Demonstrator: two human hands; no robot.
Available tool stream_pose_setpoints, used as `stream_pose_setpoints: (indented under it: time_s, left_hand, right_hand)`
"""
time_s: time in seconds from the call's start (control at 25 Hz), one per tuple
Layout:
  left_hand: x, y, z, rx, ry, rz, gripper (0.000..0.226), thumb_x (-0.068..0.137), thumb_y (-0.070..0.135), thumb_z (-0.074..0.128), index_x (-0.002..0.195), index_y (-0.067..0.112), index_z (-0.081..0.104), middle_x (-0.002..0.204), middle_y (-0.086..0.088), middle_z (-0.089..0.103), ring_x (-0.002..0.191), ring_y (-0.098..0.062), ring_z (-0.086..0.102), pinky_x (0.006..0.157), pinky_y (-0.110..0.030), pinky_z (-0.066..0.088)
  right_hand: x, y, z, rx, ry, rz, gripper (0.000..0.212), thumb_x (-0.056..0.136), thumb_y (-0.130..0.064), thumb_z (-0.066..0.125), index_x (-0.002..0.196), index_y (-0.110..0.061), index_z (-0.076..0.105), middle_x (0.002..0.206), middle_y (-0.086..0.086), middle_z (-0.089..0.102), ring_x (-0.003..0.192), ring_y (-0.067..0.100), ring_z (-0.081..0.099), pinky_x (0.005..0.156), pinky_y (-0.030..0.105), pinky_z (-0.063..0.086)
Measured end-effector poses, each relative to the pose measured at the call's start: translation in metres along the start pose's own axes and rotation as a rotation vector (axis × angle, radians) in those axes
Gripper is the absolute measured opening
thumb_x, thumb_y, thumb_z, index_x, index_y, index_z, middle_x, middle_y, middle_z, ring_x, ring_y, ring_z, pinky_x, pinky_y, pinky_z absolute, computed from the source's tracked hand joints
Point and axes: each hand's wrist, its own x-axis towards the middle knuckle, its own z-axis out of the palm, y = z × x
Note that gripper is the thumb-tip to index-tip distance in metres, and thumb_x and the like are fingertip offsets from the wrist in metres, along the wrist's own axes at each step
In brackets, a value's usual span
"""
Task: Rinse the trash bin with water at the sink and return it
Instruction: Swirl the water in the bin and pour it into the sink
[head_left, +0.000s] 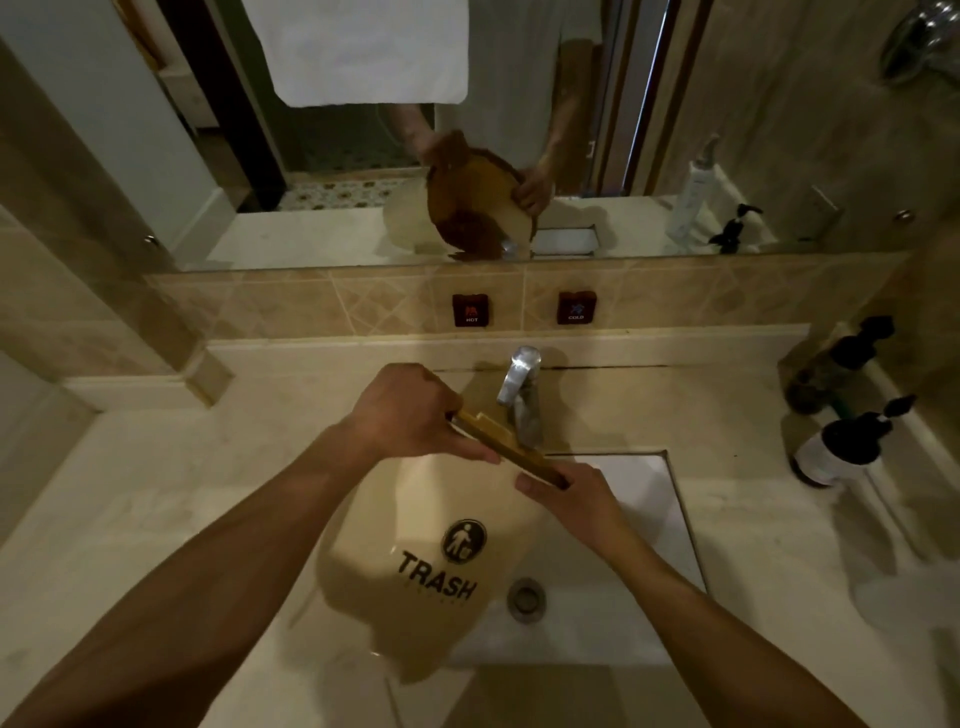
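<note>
A cream trash bin (415, 545) with a black "TRASH" logo is tilted over the white sink basin (639, 509), its wooden rim raised toward the chrome faucet (519, 395). My left hand (410, 410) grips the far left side of the rim. My right hand (566, 493) grips the near right side of the rim. The bin's opening faces away from me and shows only in the mirror (467, 208). No running water is visible.
The drain (525, 597) lies just right of the bin. Hot (470, 310) and cold (575, 307) labels sit on the tiled backsplash. Dark pump bottles (841, 441) stand on the counter at the right. The marble counter (156, 493) stretches to the left.
</note>
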Motion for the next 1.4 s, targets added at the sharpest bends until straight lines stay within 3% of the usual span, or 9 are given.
stream_pose_setpoints:
  time_s: [0.28, 0.44, 0.56, 0.72, 0.84, 1.0, 1.16, 1.28, 1.4]
  left_hand:
    - [-0.077, -0.022, -0.035, 0.003, 0.286, 0.051, 0.069, 0.066, 0.091, 0.043, 0.043, 0.025, 0.044, 0.041, 0.012, 0.043, 0.038, -0.012, 0.044, 0.048, -0.018, 0.026]
    - [-0.121, -0.026, -0.032, -0.032, 0.540, 0.042, 0.071, 0.072, 0.083, 0.053, 0.043, 0.019, 0.048, 0.043, 0.004, 0.048, 0.041, -0.015, 0.048, 0.054, -0.022, 0.040]
    - [-0.130, -0.019, -0.026, -0.123, 0.656, -0.019, 0.067, 0.073, 0.079, 0.057, 0.051, 0.015, 0.051, 0.052, 0.008, 0.047, 0.053, -0.011, 0.044, 0.067, -0.026, 0.038]
    - [-0.123, -0.005, -0.022, -0.852, 0.652, -0.397, 0.037, 0.077, 0.050, 0.069, 0.079, 0.014, 0.061, 0.099, -0.009, 0.059, 0.089, -0.004, 0.052, 0.077, -0.025, 0.044]
    - [-0.109, 0.016, -0.020, -1.579, 0.300, -0.774, 0.042, 0.075, 0.041, 0.070, 0.114, 0.039, 0.056, 0.127, -0.007, 0.051, 0.110, -0.025, 0.055, 0.078, -0.041, 0.048]
    - [-0.086, 0.056, -0.022, -1.451, 0.365, -0.668, 0.021, 0.086, 0.032, 0.057, 0.106, 0.040, 0.061, 0.109, -0.003, 0.060, 0.096, -0.026, 0.057, 0.073, -0.039, 0.047]
    - [-0.083, 0.091, -0.028, -1.124, 0.434, -0.353, 0.042, 0.058, 0.064, 0.075, 0.095, 0.049, 0.062, 0.150, 0.031, 0.020, 0.123, 0.023, 0.035, 0.090, -0.012, 0.046]
    - [-0.086, 0.096, -0.034, -1.036, 0.421, -0.372, 0.049, 0.046, 0.056, 0.086, 0.079, 0.027, 0.063, 0.134, 0.023, 0.050, 0.122, 0.003, 0.048, 0.089, -0.030, 0.052]
    - [-0.095, 0.083, -0.039, -0.927, 0.511, -0.420, 0.056, 0.039, 0.065, 0.087, 0.076, 0.032, 0.062, 0.102, 0.014, 0.060, 0.095, -0.004, 0.058, 0.072, -0.013, 0.046]
  right_hand:
    - [-0.020, -0.043, 0.026, 0.049, 0.039, -0.236, 0.046, 0.069, -0.037, 0.083, 0.041, -0.028, 0.048, 0.043, -0.017, 0.047, 0.045, 0.000, 0.042, 0.049, 0.013, 0.030]
    - [-0.033, -0.078, 0.018, -0.184, 0.138, -0.457, 0.063, 0.050, -0.079, 0.065, 0.049, -0.016, 0.058, 0.057, -0.004, 0.055, 0.063, 0.011, 0.050, 0.056, 0.030, 0.042]
    - [-0.048, -0.096, 0.003, -0.335, 0.262, -0.557, 0.069, 0.049, -0.085, 0.057, 0.047, -0.016, 0.053, 0.051, -0.012, 0.044, 0.061, 0.008, 0.040, 0.053, 0.023, 0.035]
    - [-0.059, -0.107, -0.024, -0.447, 0.397, -0.733, 0.073, 0.062, -0.084, 0.050, 0.047, -0.013, 0.053, 0.046, -0.008, 0.048, 0.057, 0.015, 0.037, 0.045, 0.026, 0.037]
    - [-0.063, -0.105, -0.047, -0.522, 0.432, -0.779, 0.074, 0.065, -0.086, 0.047, 0.049, -0.013, 0.055, 0.048, -0.005, 0.052, 0.056, 0.019, 0.041, 0.045, 0.032, 0.042]
    - [-0.081, -0.094, -0.083, -0.503, 0.436, -0.654, 0.067, 0.052, -0.088, 0.051, 0.049, -0.021, 0.055, 0.052, -0.013, 0.046, 0.057, 0.010, 0.041, 0.049, 0.024, 0.038]
    - [-0.091, -0.078, -0.111, -0.432, 0.450, -0.534, 0.050, 0.041, -0.080, 0.057, 0.052, -0.032, 0.054, 0.070, -0.002, 0.057, 0.067, 0.012, 0.053, 0.056, 0.026, 0.048]
    - [-0.089, -0.074, -0.117, -0.447, 0.434, -0.583, 0.052, 0.049, -0.080, 0.058, 0.051, -0.028, 0.054, 0.061, -0.011, 0.051, 0.059, 0.009, 0.049, 0.051, 0.027, 0.046]
    - [-0.076, -0.073, -0.101, -0.388, 0.391, -0.706, 0.068, 0.057, -0.085, 0.057, 0.049, -0.017, 0.056, 0.052, -0.012, 0.048, 0.056, 0.015, 0.044, 0.048, 0.028, 0.041]
